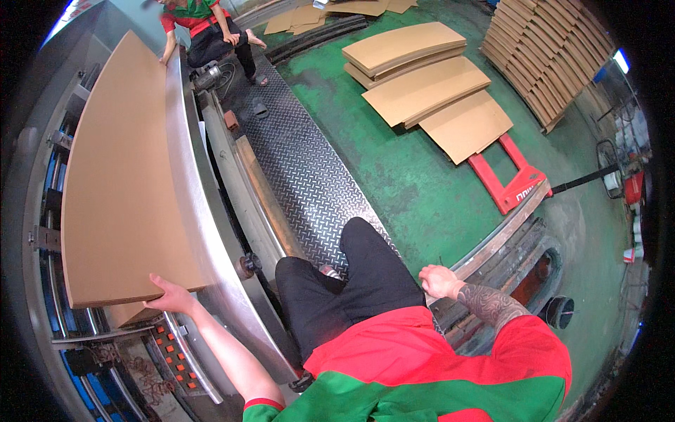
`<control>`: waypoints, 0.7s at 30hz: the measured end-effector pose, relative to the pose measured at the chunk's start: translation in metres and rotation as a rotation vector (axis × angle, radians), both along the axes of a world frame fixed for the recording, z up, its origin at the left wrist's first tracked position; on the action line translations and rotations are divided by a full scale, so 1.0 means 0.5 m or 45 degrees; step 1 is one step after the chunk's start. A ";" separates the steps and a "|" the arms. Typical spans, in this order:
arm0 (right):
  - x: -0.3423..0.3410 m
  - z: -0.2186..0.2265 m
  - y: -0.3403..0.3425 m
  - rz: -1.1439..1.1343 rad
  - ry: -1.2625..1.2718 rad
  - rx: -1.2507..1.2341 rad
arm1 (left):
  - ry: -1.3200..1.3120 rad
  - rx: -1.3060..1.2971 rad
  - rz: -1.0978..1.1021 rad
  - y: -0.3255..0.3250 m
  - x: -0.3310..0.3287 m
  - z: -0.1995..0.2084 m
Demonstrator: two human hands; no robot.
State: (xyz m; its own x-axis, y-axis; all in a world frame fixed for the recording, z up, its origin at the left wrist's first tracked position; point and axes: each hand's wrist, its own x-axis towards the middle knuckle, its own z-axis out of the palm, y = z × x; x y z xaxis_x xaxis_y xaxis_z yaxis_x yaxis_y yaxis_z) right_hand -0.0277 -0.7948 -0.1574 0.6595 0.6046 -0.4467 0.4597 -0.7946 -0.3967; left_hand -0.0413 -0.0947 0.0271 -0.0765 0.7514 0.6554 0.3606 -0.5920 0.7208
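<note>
A stack of large brown cardboard sheets (119,183) lies along the machine's feed table on my left. My left hand (172,295) grips its near corner, thumb on the upper face and fingers at the front edge. To my right, beside my thigh, my right hand (439,281) is loosely closed at a worn wooden rail (503,228); nothing shows in it. At the far end of the stack a seated person (204,24) in a red and green shirt rests one hand by the sheets' edge.
A curved metal rim (204,204) runs between the sheets and me. Beyond my knees stretches a diamond-plate walkway (302,169). On the green floor stand stacked cardboard sheets (429,88), a red pallet jack (510,179) and a tall cardboard pile (545,53).
</note>
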 end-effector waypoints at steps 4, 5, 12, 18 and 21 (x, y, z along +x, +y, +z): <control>0.000 0.001 0.001 -0.009 0.007 -0.050 | -0.080 -0.015 -0.079 -0.009 0.005 0.006; 0.001 0.000 0.000 -0.002 -0.015 0.002 | -0.105 -0.039 -0.107 -0.011 0.005 0.007; 0.001 0.000 0.001 -0.005 -0.004 0.012 | -0.117 -0.032 -0.127 -0.010 0.001 0.004; -0.001 -0.007 -0.002 0.008 -0.048 0.041 | -0.109 -0.002 -0.103 0.000 0.002 -0.002; -0.003 -0.013 -0.003 0.031 -0.090 0.065 | -0.212 -0.003 -0.146 0.005 0.005 -0.013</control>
State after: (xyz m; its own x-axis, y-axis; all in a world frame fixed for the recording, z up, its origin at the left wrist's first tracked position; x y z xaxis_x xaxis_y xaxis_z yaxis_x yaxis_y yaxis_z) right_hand -0.0294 -0.7960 -0.1639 0.6732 0.6418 -0.3673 0.5071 -0.7622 -0.4023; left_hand -0.0388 -0.0920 0.0206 -0.0977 0.7630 0.6390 0.1665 -0.6205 0.7663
